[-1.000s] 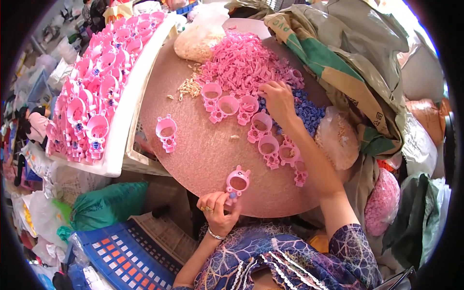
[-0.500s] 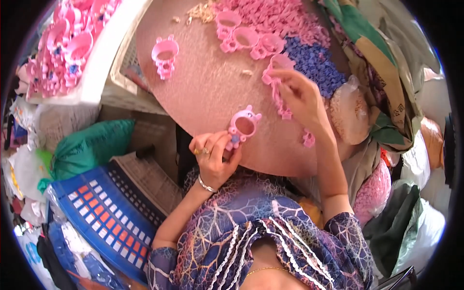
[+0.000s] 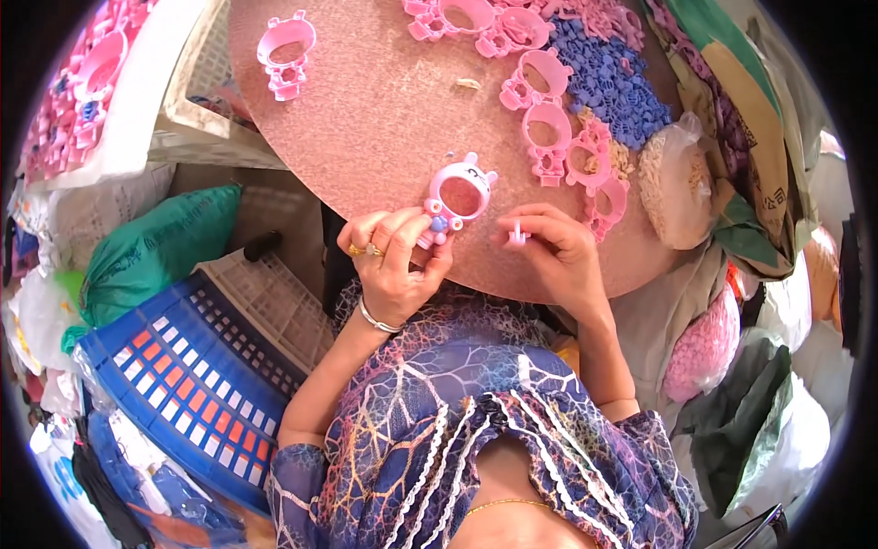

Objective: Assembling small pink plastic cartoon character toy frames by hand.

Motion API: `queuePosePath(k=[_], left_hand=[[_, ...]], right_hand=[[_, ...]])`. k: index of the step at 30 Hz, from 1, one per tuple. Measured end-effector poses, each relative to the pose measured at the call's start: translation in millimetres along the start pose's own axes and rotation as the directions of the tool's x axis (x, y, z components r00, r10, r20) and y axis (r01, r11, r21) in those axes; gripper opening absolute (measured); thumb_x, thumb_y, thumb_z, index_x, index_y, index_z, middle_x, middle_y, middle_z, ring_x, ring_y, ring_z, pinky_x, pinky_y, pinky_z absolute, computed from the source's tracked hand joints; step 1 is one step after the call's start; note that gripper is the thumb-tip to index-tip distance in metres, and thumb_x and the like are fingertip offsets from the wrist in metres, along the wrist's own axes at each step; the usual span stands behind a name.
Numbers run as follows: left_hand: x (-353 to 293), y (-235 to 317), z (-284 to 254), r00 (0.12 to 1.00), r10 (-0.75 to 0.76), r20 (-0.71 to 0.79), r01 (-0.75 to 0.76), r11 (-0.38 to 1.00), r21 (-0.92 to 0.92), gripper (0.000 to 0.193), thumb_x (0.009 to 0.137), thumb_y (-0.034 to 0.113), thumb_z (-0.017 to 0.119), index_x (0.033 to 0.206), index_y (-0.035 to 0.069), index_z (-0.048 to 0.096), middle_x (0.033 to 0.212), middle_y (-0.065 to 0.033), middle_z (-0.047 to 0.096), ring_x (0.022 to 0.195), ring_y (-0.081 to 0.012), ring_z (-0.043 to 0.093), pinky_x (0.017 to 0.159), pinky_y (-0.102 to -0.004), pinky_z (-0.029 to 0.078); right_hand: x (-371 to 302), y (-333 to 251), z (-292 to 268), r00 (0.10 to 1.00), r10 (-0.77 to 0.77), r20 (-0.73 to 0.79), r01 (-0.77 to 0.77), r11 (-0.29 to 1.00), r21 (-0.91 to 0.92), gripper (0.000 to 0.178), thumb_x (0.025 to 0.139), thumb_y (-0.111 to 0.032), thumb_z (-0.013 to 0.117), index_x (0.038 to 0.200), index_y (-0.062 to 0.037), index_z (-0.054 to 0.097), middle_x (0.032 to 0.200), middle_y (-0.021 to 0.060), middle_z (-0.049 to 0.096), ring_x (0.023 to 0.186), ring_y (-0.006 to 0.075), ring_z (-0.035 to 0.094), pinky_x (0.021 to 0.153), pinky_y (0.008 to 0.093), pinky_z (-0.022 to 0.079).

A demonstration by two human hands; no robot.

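Left hand (image 3: pixel 395 261): fingers closed, pinching the pink eared frame (image 3: pixel 471 172) by its lower end. Frame is tilted, ears up, over the near edge of the desk (image 3: pixel 366 137); blue piece (image 3: pixel 439 223) seated below its ring. Right hand (image 3: pixel 560 252): thumb and fingertips pinched together on a small pink part (image 3: pixel 518 235), just right of the frame, not touching it, also at the near edge.

On desk: curved row of ring frames (image 3: pixel 547 154) runs from the far edge down toward the right edge. Blue parts pile (image 3: pixel 608 82) sits outside that row, far right, pink parts pile (image 3: pixel 611 16) behind it. Clear bag of beige bits (image 3: pixel 675 188) at right edge. Single ring frame (image 3: pixel 289 90) alone near left edge. One beige bit (image 3: pixel 468 83) mid-desk. Blue basket (image 3: pixel 187 384) below desk, to the left.
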State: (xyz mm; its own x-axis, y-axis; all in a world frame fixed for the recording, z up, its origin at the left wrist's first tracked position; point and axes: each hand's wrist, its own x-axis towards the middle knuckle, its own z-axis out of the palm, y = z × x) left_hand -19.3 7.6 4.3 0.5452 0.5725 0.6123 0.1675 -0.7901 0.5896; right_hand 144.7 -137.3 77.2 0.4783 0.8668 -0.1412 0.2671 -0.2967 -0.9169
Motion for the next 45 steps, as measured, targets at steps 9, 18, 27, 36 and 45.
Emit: queuePosePath(k=[9, 18, 27, 36, 45], left_hand=[[1.4, 1.9, 2.4, 1.000, -0.006, 0.007, 0.006, 1.000, -0.014, 0.044, 0.068, 0.012, 0.085, 0.106, 0.013, 0.062, 0.112, -0.0030, 0.069, 0.099, -0.0247, 0.060, 0.090, -0.0400, 0.040], [1.8, -0.1, 3.5, 1.000, 0.005, -0.012, -0.005, 1.000, -0.001, 0.040, 0.070, 0.015, 0.083, 0.106, 0.013, 0.064, 0.109, 0.0010, 0.069, 0.095, -0.0192, 0.060, 0.088, -0.0377, 0.037], [-0.3, -1.0, 3.6, 1.000, 0.013, -0.011, -0.013, 1.000, -0.001, 0.038, 0.073, 0.015, 0.081, 0.108, 0.013, 0.064, 0.110, -0.0001, 0.069, 0.096, -0.0196, 0.061, 0.089, -0.0376, 0.038], [-0.2, -2.0, 3.7, 1.000, 0.017, -0.005, -0.017, 1.000, -0.004, 0.036, 0.072, 0.015, 0.081, 0.104, 0.013, 0.065, 0.110, 0.0007, 0.069, 0.098, -0.0189, 0.060, 0.089, -0.0374, 0.039], [-0.3, -1.8, 3.0, 1.000, 0.007, -0.008, -0.007, 0.999, -0.031, 0.036, 0.071, 0.013, 0.081, 0.104, 0.013, 0.066, 0.109, 0.0012, 0.068, 0.098, -0.0186, 0.060, 0.090, -0.0368, 0.039]], right_hand=[[1.9, -12.1, 2.3, 0.983, 0.184, 0.018, -0.184, 0.982, -0.037, 0.013, 0.087, 0.001, 0.072, 0.100, -0.0007, 0.069, 0.092, 0.0062, 0.071, 0.082, 0.0101, 0.065, 0.071, 0.0258, 0.051], [11.1, -12.3, 8.9, 0.997, -0.030, 0.076, 0.032, 0.999, -0.032, 0.014, 0.086, -0.007, 0.078, 0.092, -0.0001, 0.067, 0.072, 0.0050, 0.066, 0.071, 0.0091, 0.062, 0.065, 0.0254, 0.050], [28.7, -15.8, 12.0, 0.916, -0.395, 0.065, 0.395, 0.864, -0.314, 0.015, 0.079, -0.003, 0.080, 0.091, -0.0037, 0.070, 0.087, 0.0080, 0.070, 0.075, 0.0208, 0.068, 0.063, 0.0322, 0.053], [29.3, -15.2, 15.4, 0.923, -0.373, 0.091, 0.383, 0.880, -0.279, 0.017, 0.077, -0.003, 0.080, 0.093, -0.0042, 0.073, 0.090, 0.0083, 0.066, 0.080, 0.0224, 0.068, 0.070, 0.0326, 0.056], [42.8, -31.8, 11.0, 0.973, -0.201, 0.116, 0.225, 0.942, -0.250, 0.014, 0.078, -0.006, 0.080, 0.089, -0.0028, 0.073, 0.085, 0.0087, 0.065, 0.072, 0.0201, 0.064, 0.062, 0.0312, 0.049]])
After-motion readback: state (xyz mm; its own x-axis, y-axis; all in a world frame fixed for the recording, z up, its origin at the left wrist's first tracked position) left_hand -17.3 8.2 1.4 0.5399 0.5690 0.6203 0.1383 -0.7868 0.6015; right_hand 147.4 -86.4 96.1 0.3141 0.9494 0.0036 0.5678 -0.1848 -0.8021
